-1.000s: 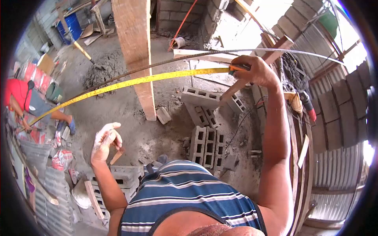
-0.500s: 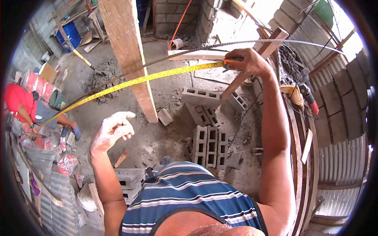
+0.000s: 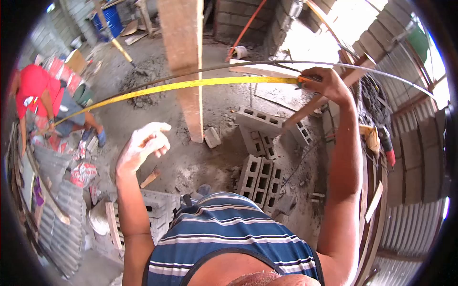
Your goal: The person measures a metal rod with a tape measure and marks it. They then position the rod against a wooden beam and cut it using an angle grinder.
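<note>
My right hand (image 3: 329,86) is closed around a tape measure (image 3: 302,82), whose orange and dark case shows at the fingertips. Its yellow blade (image 3: 200,83) stretches across to the left, where a co-worker in a red shirt (image 3: 40,93) bends with one hand near its far end. Just above the blade, a long ribbed steel bar (image 3: 267,63) runs roughly alongside it; whether my right hand touches the bar cannot be told. My left hand (image 3: 145,145) hangs below the blade, fingers loosely curled and apart, with nothing visible in it.
An upright wooden plank (image 3: 186,57) stands behind the blade. Hollow concrete blocks (image 3: 260,181) are stacked on the floor ahead. A shovel (image 3: 121,51) stands by a mortar heap (image 3: 143,81). At right lies a power tool (image 3: 387,145); corrugated sheets (image 3: 57,233) lie at left.
The view has swung, so the surroundings appear farther right. The co-worker bends with an arm reaching down. My right hand keeps the tape measure, and my left hand stays raised.
</note>
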`<control>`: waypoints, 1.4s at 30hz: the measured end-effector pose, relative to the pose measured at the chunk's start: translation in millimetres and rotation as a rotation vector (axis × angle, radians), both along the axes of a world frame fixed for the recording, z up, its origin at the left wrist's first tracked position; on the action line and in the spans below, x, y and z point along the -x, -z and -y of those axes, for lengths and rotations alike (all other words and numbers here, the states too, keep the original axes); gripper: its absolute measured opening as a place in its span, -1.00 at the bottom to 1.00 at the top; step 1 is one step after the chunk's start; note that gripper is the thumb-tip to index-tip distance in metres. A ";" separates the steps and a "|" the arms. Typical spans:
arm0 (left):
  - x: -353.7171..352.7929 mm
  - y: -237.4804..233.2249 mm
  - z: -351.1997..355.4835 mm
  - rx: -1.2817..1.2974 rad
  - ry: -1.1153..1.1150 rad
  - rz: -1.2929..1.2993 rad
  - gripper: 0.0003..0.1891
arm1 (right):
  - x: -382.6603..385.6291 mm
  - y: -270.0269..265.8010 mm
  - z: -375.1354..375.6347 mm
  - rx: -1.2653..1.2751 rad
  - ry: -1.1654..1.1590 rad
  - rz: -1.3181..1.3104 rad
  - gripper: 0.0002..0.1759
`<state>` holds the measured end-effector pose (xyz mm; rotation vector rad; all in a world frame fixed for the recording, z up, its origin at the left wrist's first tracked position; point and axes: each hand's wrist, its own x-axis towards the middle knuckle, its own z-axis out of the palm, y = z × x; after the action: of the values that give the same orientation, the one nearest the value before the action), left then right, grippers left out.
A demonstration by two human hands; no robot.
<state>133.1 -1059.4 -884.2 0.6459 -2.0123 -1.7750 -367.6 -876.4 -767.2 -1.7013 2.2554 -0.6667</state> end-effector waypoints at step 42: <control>199.4 11.5 132.8 0.463 0.160 -0.024 -0.72 | -61.9 25.2 8.7 -0.403 -0.004 -0.030 -0.31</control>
<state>-66.3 -1192.2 -895.7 0.3237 -2.3962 -1.3069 -305.7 -885.1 -792.3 -1.5221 2.2156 -0.1660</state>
